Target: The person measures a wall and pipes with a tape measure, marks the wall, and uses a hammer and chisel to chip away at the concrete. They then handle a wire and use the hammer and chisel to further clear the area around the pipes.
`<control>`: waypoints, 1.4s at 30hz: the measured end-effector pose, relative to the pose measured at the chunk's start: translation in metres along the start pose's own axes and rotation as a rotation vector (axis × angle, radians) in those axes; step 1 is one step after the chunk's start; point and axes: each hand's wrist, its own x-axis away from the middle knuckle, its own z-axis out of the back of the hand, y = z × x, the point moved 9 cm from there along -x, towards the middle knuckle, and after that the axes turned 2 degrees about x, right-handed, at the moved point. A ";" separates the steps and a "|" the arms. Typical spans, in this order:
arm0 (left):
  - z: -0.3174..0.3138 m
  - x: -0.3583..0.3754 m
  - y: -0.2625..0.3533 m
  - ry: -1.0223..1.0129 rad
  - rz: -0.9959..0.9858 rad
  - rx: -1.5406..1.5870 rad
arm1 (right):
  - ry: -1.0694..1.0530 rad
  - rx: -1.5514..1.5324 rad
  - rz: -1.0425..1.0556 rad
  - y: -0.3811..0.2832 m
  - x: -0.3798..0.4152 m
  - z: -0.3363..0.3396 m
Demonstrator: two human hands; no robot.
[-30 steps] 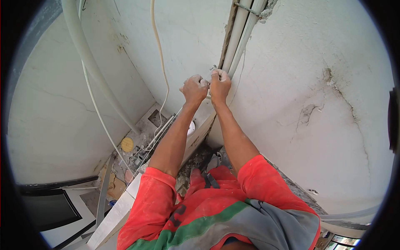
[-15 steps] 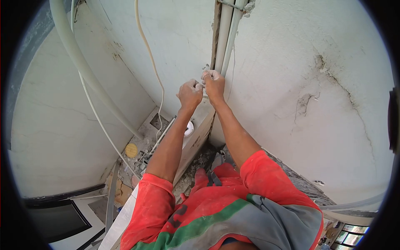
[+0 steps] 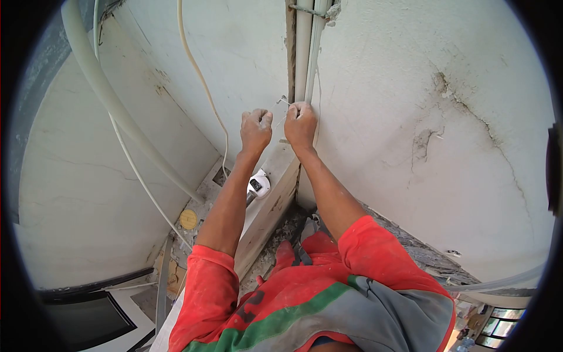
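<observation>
Both of my hands are raised at the wall corner, their fingers dusty. My left hand (image 3: 256, 130) is curled closed, a little left of the pipes; anything in its fingers is hidden. Against the foot of the visible pale pipes (image 3: 305, 56), my right hand (image 3: 300, 126) is closed, its fingertips on a short thin wire (image 3: 284, 101) that sticks out to the left. The pipes run upright in a chased groove in the wall. Higher up, another wire tie (image 3: 308, 10) crosses them.
Below my hands is a narrow ledge (image 3: 275, 170) with a round white fitting (image 3: 260, 184). A thick pale hose (image 3: 111, 94) and a thin cable (image 3: 202, 79) hang at left. Rubble and a yellow disc (image 3: 188, 219) lie below. Cracks (image 3: 469, 111) mark the right wall.
My hands have moved apart: the left has shifted left, away from the right, which stays by the pipes. The view has shifted slightly, and more of the white fitting shows.
</observation>
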 end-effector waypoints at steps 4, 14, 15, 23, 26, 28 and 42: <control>0.001 -0.005 -0.002 -0.042 0.014 -0.037 | -0.014 -0.102 -0.035 -0.003 0.002 0.000; 0.058 -0.008 0.064 0.212 -0.265 0.127 | -0.178 -0.107 -0.018 -0.023 -0.001 0.003; 0.062 -0.004 0.066 0.193 -0.264 0.139 | -0.163 -0.118 0.039 -0.028 0.004 0.006; 0.088 0.056 0.064 -0.059 -0.131 0.174 | -0.405 -0.139 0.628 -0.112 0.053 0.013; 0.113 0.064 0.059 -0.075 -0.130 0.101 | -0.780 -0.327 0.212 -0.088 0.071 -0.014; 0.126 0.072 0.046 -0.108 -0.061 0.099 | -0.841 -0.339 0.072 -0.078 0.087 -0.021; 0.198 0.125 -0.001 0.042 -0.048 -0.204 | -1.202 -0.339 -0.033 -0.096 0.170 -0.038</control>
